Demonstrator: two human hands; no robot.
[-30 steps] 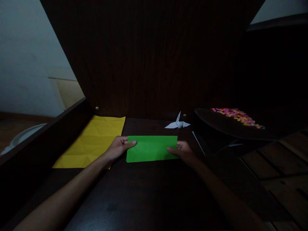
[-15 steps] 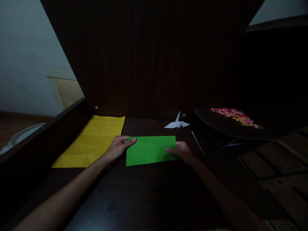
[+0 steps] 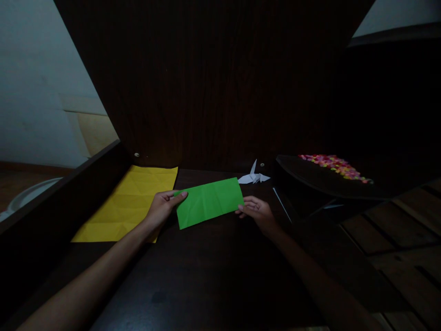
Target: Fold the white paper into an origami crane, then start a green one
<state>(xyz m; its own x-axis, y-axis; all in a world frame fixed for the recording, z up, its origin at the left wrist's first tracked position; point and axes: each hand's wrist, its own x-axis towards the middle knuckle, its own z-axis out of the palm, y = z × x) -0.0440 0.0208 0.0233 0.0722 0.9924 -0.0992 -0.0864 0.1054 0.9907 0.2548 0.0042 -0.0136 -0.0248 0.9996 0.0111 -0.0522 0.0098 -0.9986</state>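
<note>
A folded green sheet of paper point(image 3: 209, 200), creased and oblong, is held above the dark table with its right end tilted up. Its left end is pinched by my left hand point(image 3: 165, 206), thumb on top and fingers behind. My right hand point(image 3: 257, 211) is at the lower right corner, thumb and fingertips closed on the paper's edge; part of the grip is hard to make out. Just behind the green paper stands a white origami crane point(image 3: 254, 178). A creased yellow sheet point(image 3: 134, 202) lies flat on the left, partly behind my left hand.
A dark upright panel point(image 3: 206, 92) rises behind the table, and a raised side board point(image 3: 69, 184) bounds it on the left. To the right are a thin white stick point(image 3: 282, 205) and a dark curved surface point(image 3: 310, 177) bearing many small colourful pieces point(image 3: 339, 168).
The green paper has tilted, its right end swinging up and the whole sheet shifting slightly left. My right thumb has slid from the paper's face to its lower right corner.
</note>
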